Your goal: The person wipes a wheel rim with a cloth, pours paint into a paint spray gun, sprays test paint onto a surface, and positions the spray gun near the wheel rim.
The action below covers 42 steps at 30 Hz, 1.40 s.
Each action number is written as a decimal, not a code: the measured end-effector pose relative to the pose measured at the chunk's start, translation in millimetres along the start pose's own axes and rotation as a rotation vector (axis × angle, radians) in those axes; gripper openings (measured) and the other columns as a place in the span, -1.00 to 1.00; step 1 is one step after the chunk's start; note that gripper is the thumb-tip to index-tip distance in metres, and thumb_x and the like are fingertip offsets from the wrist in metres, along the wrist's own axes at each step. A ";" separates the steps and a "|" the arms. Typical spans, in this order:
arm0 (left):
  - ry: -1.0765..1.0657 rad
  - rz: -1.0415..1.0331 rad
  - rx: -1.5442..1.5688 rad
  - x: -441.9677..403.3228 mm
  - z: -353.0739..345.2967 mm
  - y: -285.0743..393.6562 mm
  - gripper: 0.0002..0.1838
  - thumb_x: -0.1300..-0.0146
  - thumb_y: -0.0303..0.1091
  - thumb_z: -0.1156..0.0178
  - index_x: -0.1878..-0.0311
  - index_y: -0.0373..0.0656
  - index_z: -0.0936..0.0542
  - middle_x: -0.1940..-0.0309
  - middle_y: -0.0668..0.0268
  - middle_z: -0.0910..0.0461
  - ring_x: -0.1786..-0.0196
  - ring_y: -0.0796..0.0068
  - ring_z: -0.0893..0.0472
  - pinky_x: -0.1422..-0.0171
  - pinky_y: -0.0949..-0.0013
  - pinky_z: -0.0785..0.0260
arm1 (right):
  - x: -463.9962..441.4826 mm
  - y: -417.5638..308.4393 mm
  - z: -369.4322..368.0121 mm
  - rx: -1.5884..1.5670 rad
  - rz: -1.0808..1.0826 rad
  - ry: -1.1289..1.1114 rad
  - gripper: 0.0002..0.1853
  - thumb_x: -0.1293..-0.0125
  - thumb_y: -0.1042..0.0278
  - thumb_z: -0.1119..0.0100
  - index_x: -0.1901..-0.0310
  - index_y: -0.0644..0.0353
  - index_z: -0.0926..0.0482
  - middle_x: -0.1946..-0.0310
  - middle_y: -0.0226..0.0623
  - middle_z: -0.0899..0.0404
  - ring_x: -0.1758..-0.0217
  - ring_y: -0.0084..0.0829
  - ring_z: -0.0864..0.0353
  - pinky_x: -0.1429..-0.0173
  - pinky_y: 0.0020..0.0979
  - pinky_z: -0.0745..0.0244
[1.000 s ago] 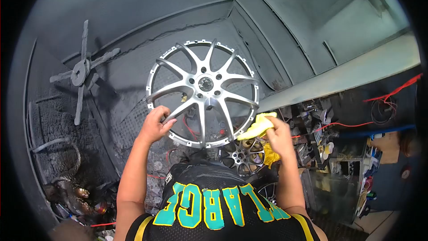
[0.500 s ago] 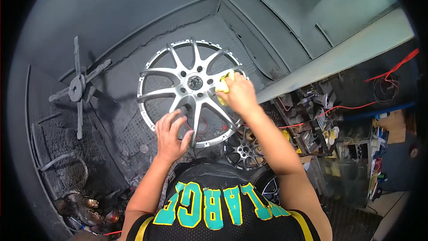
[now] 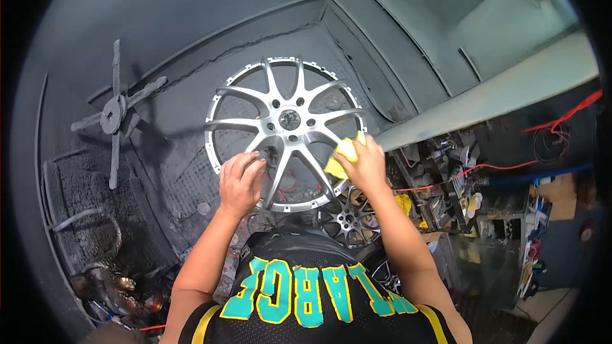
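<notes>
A silver multi-spoke wheel rim (image 3: pixel 290 119) faces up in the middle of the view, with bolt holes around its dark hub opening. My right hand (image 3: pixel 366 164) grips a yellow cloth (image 3: pixel 343 158) against the lower right spokes and edge of the rim. At the lower left of the rim, my left hand (image 3: pixel 242 181) has its fingers curled around a spoke near the outer edge; the fingertips are partly hidden behind it.
A grey four-armed stand (image 3: pixel 114 114) is at the left. Below the rim at the right lies a darker wheel (image 3: pixel 349 218). Cluttered shelves (image 3: pixel 503 223) and a red cable (image 3: pixel 497 164) are at the right. Grey walls (image 3: pixel 191 13) enclose the far side.
The rim has turned between frames. My right hand with the cloth went inward toward the hub, then back out to the lower right. My left hand opened, then closed in at the lower left spoke.
</notes>
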<state>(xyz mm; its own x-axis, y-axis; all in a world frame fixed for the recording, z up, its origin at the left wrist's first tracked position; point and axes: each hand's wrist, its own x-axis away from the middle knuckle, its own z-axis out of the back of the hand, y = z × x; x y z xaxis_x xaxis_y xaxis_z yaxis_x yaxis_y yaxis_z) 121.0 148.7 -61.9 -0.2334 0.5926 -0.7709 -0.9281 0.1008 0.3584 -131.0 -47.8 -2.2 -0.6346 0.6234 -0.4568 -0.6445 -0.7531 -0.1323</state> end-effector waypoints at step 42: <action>-1.022 1.263 0.646 311.0 -14.9 -110.2 -0.51 -0.59 -0.13 0.00 -0.40 -0.23 -0.47 -0.19 0.14 -0.63 -0.23 0.25 -0.59 -0.37 0.19 -0.41 | 424.5 107.5 -71.6 -0.166 -0.904 -0.906 -0.54 -0.25 0.12 -0.29 -0.14 0.13 -0.70 -0.09 -0.05 -0.73 -0.22 -0.05 -0.70 -0.28 -0.13 -0.58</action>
<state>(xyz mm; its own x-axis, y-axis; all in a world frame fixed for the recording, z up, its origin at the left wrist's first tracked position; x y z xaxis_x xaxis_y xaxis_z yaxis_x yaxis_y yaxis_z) 146.4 310.0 -349.0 -0.1623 0.7475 0.6441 -0.0229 -0.6554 0.7549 -439.1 120.7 -273.3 -0.1074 0.7932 0.5995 -0.9756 0.0320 -0.2171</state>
